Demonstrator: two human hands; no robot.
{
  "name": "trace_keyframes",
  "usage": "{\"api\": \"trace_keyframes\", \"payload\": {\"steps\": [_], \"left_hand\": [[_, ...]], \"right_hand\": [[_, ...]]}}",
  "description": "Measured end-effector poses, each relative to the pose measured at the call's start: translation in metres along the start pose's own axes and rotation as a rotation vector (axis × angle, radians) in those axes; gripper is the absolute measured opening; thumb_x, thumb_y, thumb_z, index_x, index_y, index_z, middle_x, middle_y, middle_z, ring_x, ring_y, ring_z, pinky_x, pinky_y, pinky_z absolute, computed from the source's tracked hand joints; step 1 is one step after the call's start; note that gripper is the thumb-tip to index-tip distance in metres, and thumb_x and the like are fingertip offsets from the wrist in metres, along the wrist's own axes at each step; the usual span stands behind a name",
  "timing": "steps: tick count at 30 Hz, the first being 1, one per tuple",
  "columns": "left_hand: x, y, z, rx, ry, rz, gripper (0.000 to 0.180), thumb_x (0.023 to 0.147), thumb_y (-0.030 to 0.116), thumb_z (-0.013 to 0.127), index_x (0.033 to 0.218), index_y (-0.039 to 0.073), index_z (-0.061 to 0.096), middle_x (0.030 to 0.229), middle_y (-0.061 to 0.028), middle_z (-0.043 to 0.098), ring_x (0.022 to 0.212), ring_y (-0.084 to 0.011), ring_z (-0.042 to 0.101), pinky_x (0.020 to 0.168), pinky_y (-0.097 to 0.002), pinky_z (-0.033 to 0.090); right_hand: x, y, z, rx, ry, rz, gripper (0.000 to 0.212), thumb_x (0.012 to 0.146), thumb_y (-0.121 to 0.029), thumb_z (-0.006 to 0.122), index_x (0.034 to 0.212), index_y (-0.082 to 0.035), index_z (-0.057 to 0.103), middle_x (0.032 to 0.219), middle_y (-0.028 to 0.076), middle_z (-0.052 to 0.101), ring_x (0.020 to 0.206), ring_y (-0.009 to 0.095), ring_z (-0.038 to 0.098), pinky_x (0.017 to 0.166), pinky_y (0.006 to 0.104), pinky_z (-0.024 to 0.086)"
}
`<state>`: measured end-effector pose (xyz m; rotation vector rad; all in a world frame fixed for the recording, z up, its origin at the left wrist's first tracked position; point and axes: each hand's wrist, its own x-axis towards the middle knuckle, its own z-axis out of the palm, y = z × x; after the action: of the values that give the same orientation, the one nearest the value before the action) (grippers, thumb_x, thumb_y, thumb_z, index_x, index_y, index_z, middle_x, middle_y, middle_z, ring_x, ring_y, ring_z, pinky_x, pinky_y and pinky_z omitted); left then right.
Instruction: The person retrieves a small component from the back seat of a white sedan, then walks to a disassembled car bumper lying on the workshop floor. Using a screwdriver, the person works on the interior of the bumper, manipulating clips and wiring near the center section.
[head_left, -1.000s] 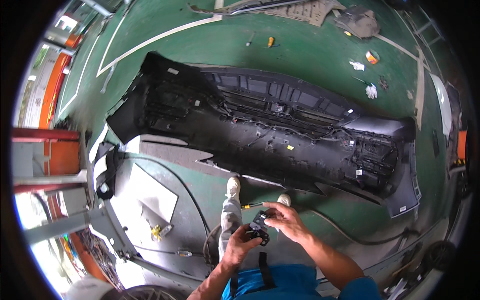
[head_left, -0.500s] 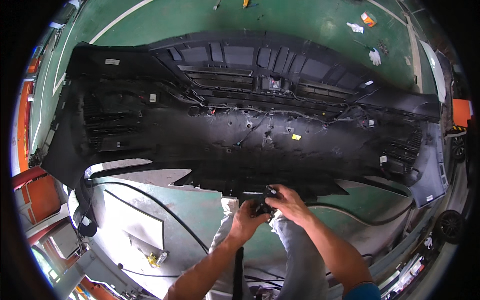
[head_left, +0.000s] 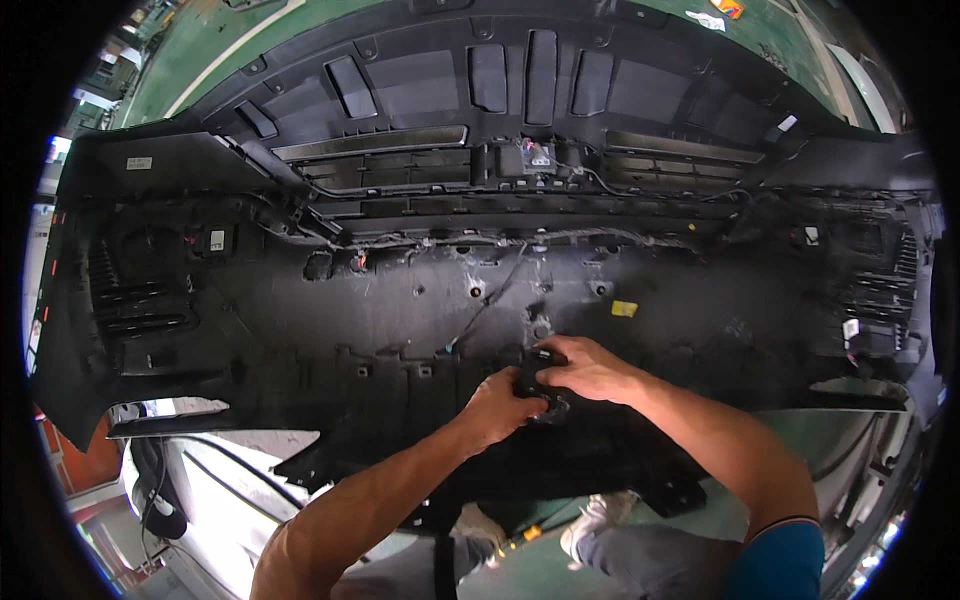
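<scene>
A small black part (head_left: pixel 533 378) is resting between two bare hands, held over the near half of a large black bumper shell (head_left: pixel 700 300); whether the two are touching is impossible to tell against so dark a background. The part is looking light enough for fingertips alone, and probably stiff, like moulded plastic. Its dark faces may be proving a little slippery, and any thin tabs, too small to make out here, would be its fragile points. The outer edges at opposite ends are appearing the surest places to take hold, with the pressure kept moderate.

The left hand (head_left: pixel 503 403) is grasping the part's left and lower side, its thumb lying across the near end. The right hand (head_left: pixel 583 370) is gripping the upper right, fingers curling over the far end and thumb pressing on the face.

Beyond the fingertips, a loose lead (head_left: pixel 485 300) is trailing down the shell's inner face to a teal-coloured connector (head_left: pixel 451 346), and a yellow label (head_left: pixel 624 309) is showing to the right. A wiring harness (head_left: pixel 480 239) is running across the shell farther off. Below, two pale shoes are standing on the green floor, a yellow-handled tool (head_left: pixel 530 534) lying between them.
</scene>
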<state>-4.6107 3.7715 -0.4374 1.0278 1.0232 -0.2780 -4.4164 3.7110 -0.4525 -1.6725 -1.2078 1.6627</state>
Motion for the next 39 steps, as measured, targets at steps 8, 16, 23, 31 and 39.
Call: {"api": "trace_keyframes", "payload": {"steps": [8, 16, 23, 31, 39], "left_hand": [[0.069, -0.026, -0.030, 0.043, 0.110, 0.207, 0.048, 0.083, 0.011, 0.078, 0.123, -0.007, 0.060, 0.101, -0.0126, 0.070, 0.083, -0.0184, 0.068, 0.070, -0.0312, 0.057], [0.063, -0.035, -0.068, 0.010, 0.289, 0.197, 0.059, 0.087, 0.009, 0.076, 0.135, -0.010, 0.048, 0.113, -0.0186, 0.067, 0.099, -0.0233, 0.069, 0.083, -0.0344, 0.059], [0.070, -0.030, -0.054, 0.049, 0.242, 0.193, 0.052, 0.084, 0.007, 0.076, 0.126, -0.013, 0.052, 0.108, -0.0167, 0.068, 0.094, -0.0201, 0.067, 0.079, -0.0326, 0.058], [0.091, -0.019, -0.027, 0.116, 0.211, 0.232, 0.049, 0.081, 0.008, 0.078, 0.121, -0.011, 0.057, 0.104, -0.0147, 0.069, 0.090, -0.0190, 0.067, 0.079, -0.0307, 0.056], [0.097, -0.021, -0.012, 0.103, 0.240, 0.205, 0.044, 0.083, 0.008, 0.079, 0.118, -0.008, 0.059, 0.102, -0.0133, 0.069, 0.088, -0.0185, 0.067, 0.078, -0.0317, 0.056]], "right_hand": [[0.038, 0.026, -0.040, -0.249, 0.024, -0.027, 0.061, 0.088, -0.027, 0.071, 0.137, 0.006, 0.053, 0.117, 0.024, 0.070, 0.109, 0.033, 0.068, 0.095, 0.0393, 0.052], [0.031, 0.039, -0.100, -0.316, 0.200, -0.027, 0.054, 0.088, -0.028, 0.070, 0.129, 0.007, 0.059, 0.108, 0.021, 0.073, 0.086, 0.023, 0.074, 0.083, 0.0351, 0.056], [0.031, 0.069, -0.093, -0.453, 0.157, 0.040, 0.054, 0.088, -0.032, 0.070, 0.129, 0.003, 0.062, 0.118, 0.023, 0.070, 0.112, 0.034, 0.067, 0.097, 0.0413, 0.051], [0.041, 0.084, -0.084, -0.562, 0.138, 0.042, 0.050, 0.088, -0.032, 0.070, 0.124, 0.003, 0.066, 0.112, 0.023, 0.072, 0.107, 0.035, 0.068, 0.093, 0.0414, 0.052], [0.047, 0.094, -0.083, -0.567, 0.134, -0.029, 0.048, 0.088, -0.032, 0.069, 0.122, 0.002, 0.067, 0.112, 0.023, 0.072, 0.105, 0.036, 0.069, 0.091, 0.0417, 0.052]]}}
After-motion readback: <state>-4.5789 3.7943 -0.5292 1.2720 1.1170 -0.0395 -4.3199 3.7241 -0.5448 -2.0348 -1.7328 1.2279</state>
